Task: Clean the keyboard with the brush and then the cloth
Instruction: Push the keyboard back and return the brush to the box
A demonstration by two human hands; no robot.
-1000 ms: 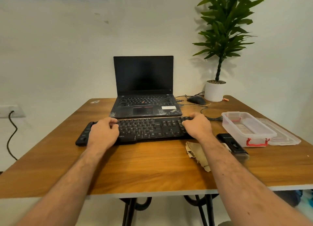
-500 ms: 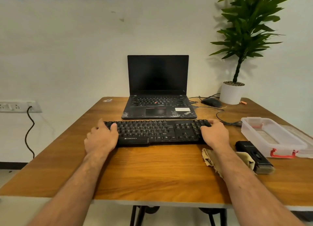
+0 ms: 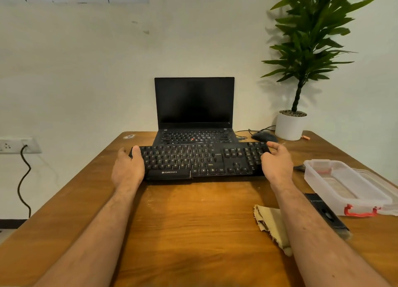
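The black keyboard (image 3: 193, 159) is raised off the wooden table (image 3: 193, 222), its keys tilted towards me, and it covers the front edge of the laptop. My left hand (image 3: 127, 170) grips its left end with the thumb on the keys. My right hand (image 3: 276, 166) grips its right end by the number pad. A tan cloth (image 3: 273, 224) lies crumpled on the table, partly hidden under my right forearm. The black brush (image 3: 327, 215) lies just right of that forearm, next to the container.
An open black laptop (image 3: 193, 101) stands behind the keyboard. At the back right are a mouse (image 3: 263, 136) with its cable and a potted plant (image 3: 289, 125). A clear plastic container (image 3: 344, 185) with red clips sits at the right edge. A wall socket (image 3: 13, 144) is at the left.
Both hands have lifted the keyboard off the table and tipped its key side towards me. The view has shifted, so the cloth and brush now sit nearer to me.
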